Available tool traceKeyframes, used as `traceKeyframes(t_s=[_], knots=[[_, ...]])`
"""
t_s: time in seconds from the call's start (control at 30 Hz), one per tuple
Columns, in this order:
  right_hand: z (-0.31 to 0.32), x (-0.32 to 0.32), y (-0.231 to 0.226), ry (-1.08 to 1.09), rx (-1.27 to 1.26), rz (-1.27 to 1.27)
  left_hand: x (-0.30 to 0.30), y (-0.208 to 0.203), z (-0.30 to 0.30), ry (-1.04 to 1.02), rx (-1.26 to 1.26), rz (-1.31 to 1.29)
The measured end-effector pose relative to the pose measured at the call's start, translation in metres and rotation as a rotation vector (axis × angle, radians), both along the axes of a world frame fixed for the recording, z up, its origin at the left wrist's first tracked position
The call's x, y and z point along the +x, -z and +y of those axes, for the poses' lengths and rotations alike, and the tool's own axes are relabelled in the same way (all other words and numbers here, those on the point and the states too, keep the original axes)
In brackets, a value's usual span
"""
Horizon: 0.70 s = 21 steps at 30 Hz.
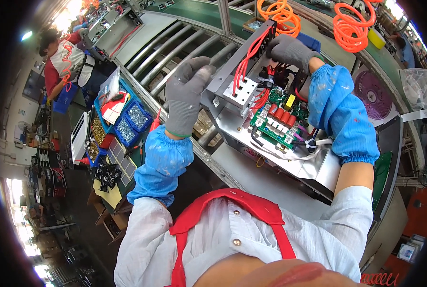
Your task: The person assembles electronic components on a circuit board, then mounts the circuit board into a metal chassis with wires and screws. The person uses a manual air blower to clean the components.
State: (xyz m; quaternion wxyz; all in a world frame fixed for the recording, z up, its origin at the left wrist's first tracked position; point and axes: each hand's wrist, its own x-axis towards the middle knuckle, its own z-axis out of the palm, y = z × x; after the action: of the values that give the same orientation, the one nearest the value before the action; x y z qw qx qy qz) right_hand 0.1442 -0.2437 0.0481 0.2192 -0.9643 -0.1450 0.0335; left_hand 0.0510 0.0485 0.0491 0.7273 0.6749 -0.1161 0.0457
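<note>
A metal device chassis [242,129] without its cover lies in front of me on the line. Inside it sits a green circuit board [280,124] with red cylinders, a yellow part and wiring. A dark grey panel [239,57] stands at its far left side, with a white block [243,92] and red wires on it. My left hand [187,93], in a grey glove, has curled fingers by the panel's outer left end; what they hold is not visible. Inside the far end, my gloved right hand [292,51] bends its fingers down beside the panel, fingertips hidden.
Metal rollers [163,48] run beyond the chassis. At left are blue bins [133,122] of small screws and a tray of brass parts [97,130]. Orange coiled hoses [349,28] hang at the far right, near a purple fan [372,95]. Another person [62,62] works at far left.
</note>
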Motion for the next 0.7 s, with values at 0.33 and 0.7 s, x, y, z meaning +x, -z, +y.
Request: traceKeyframes(t_s=[0.33,0.7], knots=[[-0.010,0.044,0.015,0.187,-0.332,0.490,-0.006,0.039,0.005,-0.022,-0.057,0.021],[-0.010,0.066,0.033,0.020,-0.286,0.532,-0.012,0.038,0.000,-0.017,-0.189,0.045]])
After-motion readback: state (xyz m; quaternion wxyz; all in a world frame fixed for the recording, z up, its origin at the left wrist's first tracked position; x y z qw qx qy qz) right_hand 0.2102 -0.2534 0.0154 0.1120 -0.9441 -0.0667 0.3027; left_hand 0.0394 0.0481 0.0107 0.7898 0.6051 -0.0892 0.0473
